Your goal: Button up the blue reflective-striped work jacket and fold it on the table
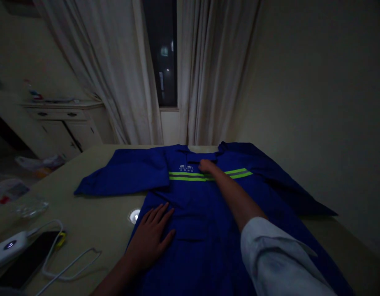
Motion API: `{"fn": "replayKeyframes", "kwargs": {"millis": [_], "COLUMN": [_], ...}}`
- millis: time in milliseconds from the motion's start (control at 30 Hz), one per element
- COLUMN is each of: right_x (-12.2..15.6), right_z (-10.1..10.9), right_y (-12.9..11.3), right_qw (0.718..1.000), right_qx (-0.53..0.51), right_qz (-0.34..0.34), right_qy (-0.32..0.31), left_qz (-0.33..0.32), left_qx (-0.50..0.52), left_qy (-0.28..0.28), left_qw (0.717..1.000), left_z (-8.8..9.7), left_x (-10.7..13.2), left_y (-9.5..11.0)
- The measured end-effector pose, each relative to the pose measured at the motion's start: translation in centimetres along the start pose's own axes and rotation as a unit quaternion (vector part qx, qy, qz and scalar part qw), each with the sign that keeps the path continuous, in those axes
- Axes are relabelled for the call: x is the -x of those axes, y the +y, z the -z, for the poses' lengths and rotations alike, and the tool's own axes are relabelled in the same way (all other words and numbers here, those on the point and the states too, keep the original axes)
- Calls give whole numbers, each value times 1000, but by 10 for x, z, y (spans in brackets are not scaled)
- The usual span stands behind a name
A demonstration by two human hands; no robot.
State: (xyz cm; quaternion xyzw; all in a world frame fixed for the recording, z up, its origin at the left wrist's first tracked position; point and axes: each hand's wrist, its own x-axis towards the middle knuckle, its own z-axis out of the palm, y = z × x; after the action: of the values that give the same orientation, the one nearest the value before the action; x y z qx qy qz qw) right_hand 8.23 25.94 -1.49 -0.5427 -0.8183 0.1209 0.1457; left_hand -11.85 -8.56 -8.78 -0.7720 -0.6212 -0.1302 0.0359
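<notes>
A blue work jacket [190,205] with yellow-green reflective stripes lies spread front-up on a table [100,209], sleeves out to both sides. My left hand [151,236] rests flat on its lower left part, fingers stretched out and apart. My right hand [207,166] reaches far forward to the chest area just below the collar, at the stripes; its fingers look curled onto the fabric, but the dim light hides whether they pinch it. A white sleeve covers my right upper arm.
At the table's left lie a white power strip [8,246], a dark phone [29,259] and a looping white cable [69,267]. A glass dish [31,207] sits further left. White curtains, a dark window and a white cabinet [66,123] stand behind. A wall runs along the right.
</notes>
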Motion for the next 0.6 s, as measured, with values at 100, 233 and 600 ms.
{"fn": "replayKeyframes", "kwargs": {"millis": [100,233,600], "right_x": [-38,-50,65], "right_z": [32,48,-110], "right_y": [-6,-22,-234], "right_qw": [995,980,916], "right_qx": [11,7,-18], "right_qz": [10,36,402], "right_qy": [94,193,-4], "left_qz": [-1,-2,12], "left_qx": [-5,-6,7], "left_qy": [-6,-15,-11], "left_qw": [1000,1000,1000], "left_z": [3,4,10], "left_x": [0,1,-1], "left_y": [1,2,8]}}
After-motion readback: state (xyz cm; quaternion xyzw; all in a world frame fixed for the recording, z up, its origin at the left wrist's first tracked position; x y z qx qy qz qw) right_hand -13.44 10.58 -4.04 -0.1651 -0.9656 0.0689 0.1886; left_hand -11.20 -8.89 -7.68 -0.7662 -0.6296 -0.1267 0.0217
